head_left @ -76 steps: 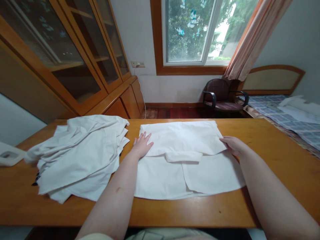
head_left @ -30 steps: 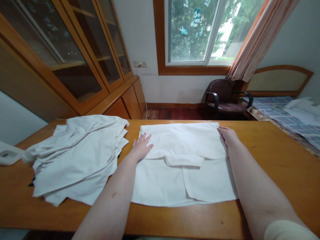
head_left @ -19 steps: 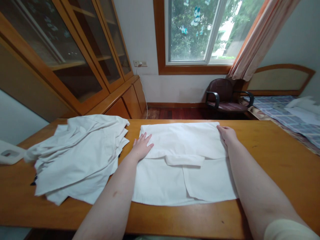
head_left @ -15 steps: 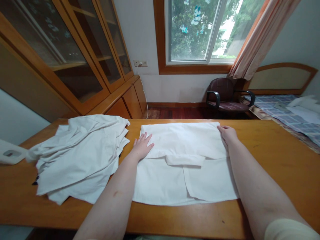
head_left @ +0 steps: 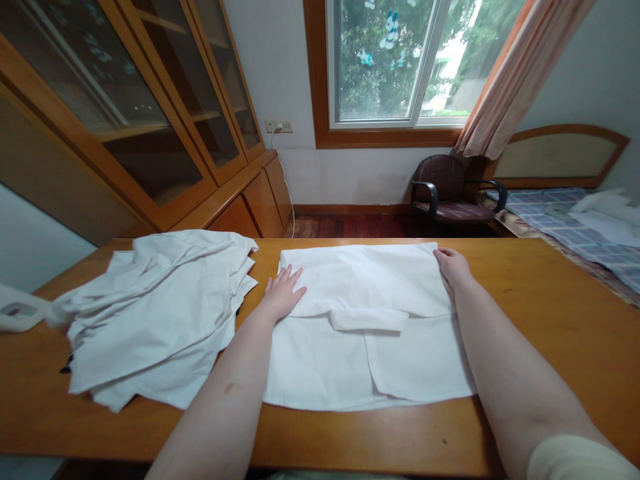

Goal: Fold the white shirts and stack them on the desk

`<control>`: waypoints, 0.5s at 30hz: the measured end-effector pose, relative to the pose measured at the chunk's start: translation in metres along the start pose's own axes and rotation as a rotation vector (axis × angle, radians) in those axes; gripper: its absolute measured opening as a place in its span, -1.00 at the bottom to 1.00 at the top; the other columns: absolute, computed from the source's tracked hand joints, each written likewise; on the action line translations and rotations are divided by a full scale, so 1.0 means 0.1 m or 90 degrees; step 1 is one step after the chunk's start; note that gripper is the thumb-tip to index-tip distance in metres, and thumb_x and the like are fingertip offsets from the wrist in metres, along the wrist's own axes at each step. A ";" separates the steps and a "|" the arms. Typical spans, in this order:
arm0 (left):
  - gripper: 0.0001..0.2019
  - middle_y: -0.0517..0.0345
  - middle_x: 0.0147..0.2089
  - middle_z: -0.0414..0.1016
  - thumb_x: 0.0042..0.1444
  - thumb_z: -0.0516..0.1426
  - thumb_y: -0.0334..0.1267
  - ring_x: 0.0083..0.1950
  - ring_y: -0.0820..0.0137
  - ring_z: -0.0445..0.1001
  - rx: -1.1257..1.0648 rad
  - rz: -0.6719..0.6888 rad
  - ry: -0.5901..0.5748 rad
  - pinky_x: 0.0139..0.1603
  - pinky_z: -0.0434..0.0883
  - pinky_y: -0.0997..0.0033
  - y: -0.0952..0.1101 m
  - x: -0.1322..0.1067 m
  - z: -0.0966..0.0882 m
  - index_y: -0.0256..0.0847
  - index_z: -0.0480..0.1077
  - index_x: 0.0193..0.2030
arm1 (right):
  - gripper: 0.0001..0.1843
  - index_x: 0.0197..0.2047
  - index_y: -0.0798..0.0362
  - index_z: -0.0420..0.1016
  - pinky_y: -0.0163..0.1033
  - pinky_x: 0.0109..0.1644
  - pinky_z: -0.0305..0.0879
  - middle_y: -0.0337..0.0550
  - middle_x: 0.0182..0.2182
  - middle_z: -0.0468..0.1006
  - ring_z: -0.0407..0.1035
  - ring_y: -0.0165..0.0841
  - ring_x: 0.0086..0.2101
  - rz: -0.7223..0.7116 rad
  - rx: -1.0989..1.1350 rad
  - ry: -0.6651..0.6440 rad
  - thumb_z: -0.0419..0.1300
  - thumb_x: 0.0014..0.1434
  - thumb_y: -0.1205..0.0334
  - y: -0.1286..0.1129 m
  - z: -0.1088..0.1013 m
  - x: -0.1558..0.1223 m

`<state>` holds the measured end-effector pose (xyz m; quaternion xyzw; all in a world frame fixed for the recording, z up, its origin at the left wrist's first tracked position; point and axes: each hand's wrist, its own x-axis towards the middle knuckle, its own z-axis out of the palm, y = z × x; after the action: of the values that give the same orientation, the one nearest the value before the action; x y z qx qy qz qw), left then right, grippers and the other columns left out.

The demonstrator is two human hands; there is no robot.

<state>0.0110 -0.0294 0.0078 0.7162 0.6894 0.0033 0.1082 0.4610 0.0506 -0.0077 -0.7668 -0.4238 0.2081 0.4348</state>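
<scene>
A white coat (head_left: 320,360) lies on the table in front of me, its upper part folded over toward me. A short belt-like strip (head_left: 370,321) crosses its middle, and an overlapping slit runs down below the strip. My left hand (head_left: 285,293) rests flat near the coat's far left edge, fingers spread. At the far right corner, my right hand (head_left: 453,266) pinches the edge of the cloth between thumb and fingers.
A heap of white cloth (head_left: 160,320) lies at the left of the wooden table (head_left: 540,347). Beside it, at the far left, is a white plastic object (head_left: 23,309). Beyond the table stand a glass-fronted cabinet (head_left: 205,180), an armchair (head_left: 443,190) and a bed (head_left: 555,207).
The view has shifted very slightly. Both hands keep their places on the coat, and the cloth looks the same.
</scene>
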 end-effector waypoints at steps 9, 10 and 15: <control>-0.40 0.08 0.45 -0.27 0.21 -0.13 0.03 0.43 0.21 -0.26 -0.011 0.001 -0.008 0.33 -0.19 -0.07 0.00 0.01 0.01 -0.06 -0.03 0.37 | -0.71 -0.25 0.15 0.59 -0.24 -0.11 0.28 -0.06 -0.33 0.59 0.42 -0.22 -0.24 0.025 -0.009 -0.041 0.21 -0.08 0.24 -0.04 -0.06 0.00; -0.40 0.08 0.45 -0.27 0.21 -0.13 0.03 0.43 0.21 -0.26 -0.013 0.002 -0.008 0.33 -0.20 -0.07 -0.01 0.01 0.01 -0.07 -0.03 0.37 | -0.72 -0.26 0.15 0.58 -0.24 -0.11 0.28 -0.05 -0.32 0.59 0.42 -0.22 -0.23 0.028 -0.021 -0.042 0.21 -0.07 0.24 -0.04 -0.05 0.00; -0.40 0.08 0.45 -0.26 0.21 -0.13 0.03 0.43 0.21 -0.26 -0.017 0.001 -0.007 0.33 -0.21 -0.07 -0.01 0.00 0.00 -0.06 -0.03 0.37 | -0.60 -0.09 0.15 0.54 -0.24 -0.10 0.27 -0.01 -0.25 0.56 0.40 -0.27 -0.26 -0.018 -0.094 -0.018 0.23 -0.03 0.20 0.00 -0.01 0.02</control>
<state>0.0105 -0.0290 0.0073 0.7155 0.6879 0.0083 0.1215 0.4627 0.0521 -0.0073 -0.7878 -0.4548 0.1811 0.3737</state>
